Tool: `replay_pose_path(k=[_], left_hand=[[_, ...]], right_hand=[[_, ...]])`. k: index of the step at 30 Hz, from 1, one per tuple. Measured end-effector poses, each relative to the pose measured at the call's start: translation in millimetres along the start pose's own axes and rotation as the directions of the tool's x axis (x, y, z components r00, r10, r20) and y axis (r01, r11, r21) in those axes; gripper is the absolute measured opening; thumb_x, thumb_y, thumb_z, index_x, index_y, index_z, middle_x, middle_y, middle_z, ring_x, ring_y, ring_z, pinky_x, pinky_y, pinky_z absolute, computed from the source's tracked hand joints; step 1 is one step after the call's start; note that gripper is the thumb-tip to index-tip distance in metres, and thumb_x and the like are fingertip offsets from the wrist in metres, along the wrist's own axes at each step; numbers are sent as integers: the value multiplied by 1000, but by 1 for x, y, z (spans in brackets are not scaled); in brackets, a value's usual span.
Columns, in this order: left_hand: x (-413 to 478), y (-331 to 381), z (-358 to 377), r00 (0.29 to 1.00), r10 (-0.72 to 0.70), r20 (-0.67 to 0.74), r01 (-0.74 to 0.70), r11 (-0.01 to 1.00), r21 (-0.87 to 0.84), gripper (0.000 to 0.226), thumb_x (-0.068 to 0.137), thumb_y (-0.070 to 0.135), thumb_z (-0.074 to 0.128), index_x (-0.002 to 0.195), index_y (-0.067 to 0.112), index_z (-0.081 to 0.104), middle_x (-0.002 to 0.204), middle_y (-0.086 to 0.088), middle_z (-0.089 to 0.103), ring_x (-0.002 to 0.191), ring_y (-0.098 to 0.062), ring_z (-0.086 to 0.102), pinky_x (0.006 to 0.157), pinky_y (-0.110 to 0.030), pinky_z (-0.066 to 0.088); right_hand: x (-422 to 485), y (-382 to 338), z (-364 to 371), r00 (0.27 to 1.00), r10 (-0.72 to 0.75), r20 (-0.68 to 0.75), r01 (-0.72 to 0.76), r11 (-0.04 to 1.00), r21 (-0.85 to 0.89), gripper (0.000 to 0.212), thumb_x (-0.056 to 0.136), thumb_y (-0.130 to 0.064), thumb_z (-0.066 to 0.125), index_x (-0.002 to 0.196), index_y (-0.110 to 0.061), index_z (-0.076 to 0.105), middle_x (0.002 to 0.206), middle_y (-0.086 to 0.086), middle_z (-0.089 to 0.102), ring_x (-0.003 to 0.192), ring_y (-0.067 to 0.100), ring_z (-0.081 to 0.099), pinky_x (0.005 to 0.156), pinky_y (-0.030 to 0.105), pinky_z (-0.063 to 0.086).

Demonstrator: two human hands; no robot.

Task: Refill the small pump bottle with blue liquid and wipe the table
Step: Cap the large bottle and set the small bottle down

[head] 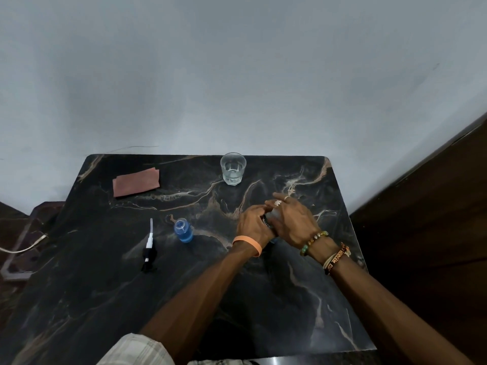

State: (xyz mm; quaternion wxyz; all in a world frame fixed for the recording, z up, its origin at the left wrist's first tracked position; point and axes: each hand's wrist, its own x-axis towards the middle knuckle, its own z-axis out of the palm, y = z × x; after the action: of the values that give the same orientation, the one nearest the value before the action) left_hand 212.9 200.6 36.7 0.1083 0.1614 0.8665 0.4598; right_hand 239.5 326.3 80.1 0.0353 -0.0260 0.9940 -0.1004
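Blue-filled small pump bottle stands open on the worktop, left of my left hand; both it and my right hand close around a half-hidden container.

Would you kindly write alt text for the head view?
Both hands, left hand and right hand, close around a mostly hidden object on a dark marble table. Nearby stand an open small bottle of blue liquid, its detached pump, a glass and a folded cloth.
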Motion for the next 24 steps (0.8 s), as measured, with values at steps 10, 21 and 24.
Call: replay_pose_path(k=[10,21,24], left_hand=[[3,-2,2,999,-33,0,33,999,9,54,59,32,88,108,19,70,110,3,67,95,-8,62,83,-17,49],[4,-1,4,999,-46,-6,46,998,-35,50,61,27,89,107,21,69,106,9,65,90,-3,60,76,-10,46],[4,-1,3,999,-53,0,53,998,-17,48,60,28,89,104,22,69,103,9,66,88,-3,59,77,-13,47]], right_hand=[[0,-5,-2,998,36,56,-31,996,-85,25,81,-27,70,104,-22,62,104,-2,53,88,18,58,71,29,52],[-3,-3,3,998,59,25,-56,993,-106,41,81,-26,72,116,-20,52,105,4,54,86,23,61,69,33,54],[0,-5,3,998,62,26,-59,993,-104,38,82,-24,71,115,-18,53,105,4,53,86,24,62,70,34,55]])
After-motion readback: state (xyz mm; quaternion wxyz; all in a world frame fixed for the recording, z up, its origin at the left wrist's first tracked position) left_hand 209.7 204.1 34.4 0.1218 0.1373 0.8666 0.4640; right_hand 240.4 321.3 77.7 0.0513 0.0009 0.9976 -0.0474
